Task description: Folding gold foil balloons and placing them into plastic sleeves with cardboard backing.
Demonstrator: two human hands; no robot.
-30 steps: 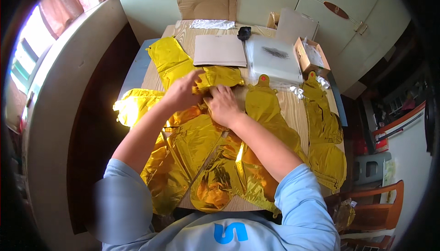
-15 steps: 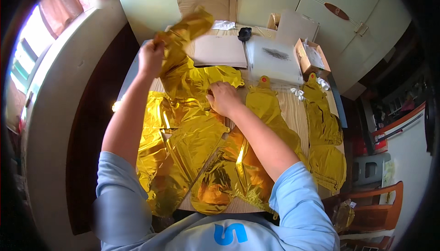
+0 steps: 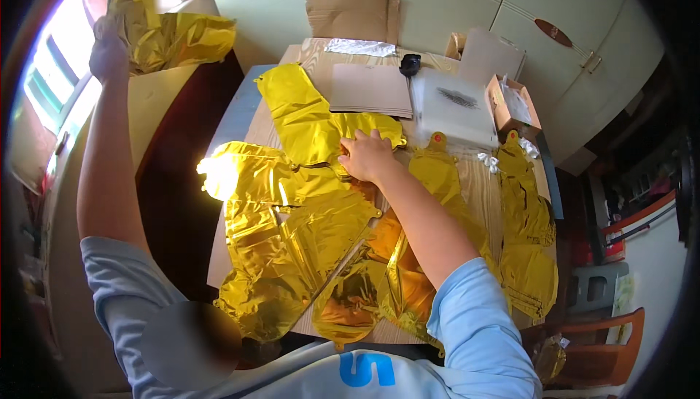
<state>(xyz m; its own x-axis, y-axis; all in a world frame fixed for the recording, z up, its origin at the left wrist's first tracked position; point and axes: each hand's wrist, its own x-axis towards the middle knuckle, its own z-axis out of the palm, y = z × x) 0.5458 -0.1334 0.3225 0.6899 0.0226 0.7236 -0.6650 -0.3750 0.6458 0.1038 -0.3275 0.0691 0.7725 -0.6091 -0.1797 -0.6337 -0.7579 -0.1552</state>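
My left hand (image 3: 109,48) is raised far out to the left by the window, closed on a flat gold foil balloon (image 3: 193,37) that hangs from it. Over the table, my right hand (image 3: 367,155) lies on another gold foil balloon (image 3: 302,118) with its fingers apart, pressing near the lower edge of what looks like a stack. More flat foil balloons (image 3: 328,220) overlap below that hand, down to the near table edge. To the right of my forearm lie a long gold balloon (image 3: 436,173) and a folded one (image 3: 526,217).
Toward the back of the wooden table (image 3: 474,180) are a cardboard sheet (image 3: 370,89), a black object (image 3: 410,64), a clear plastic pack (image 3: 456,111) and an open box (image 3: 516,107). Small white scraps (image 3: 488,162) lie beside the pack. A wooden chair (image 3: 601,348) stands at the lower right.
My left hand has swung from above the table out to the far left, carrying a gold foil balloon off the pile. My right hand stays on the balloons, its fingers now more spread.
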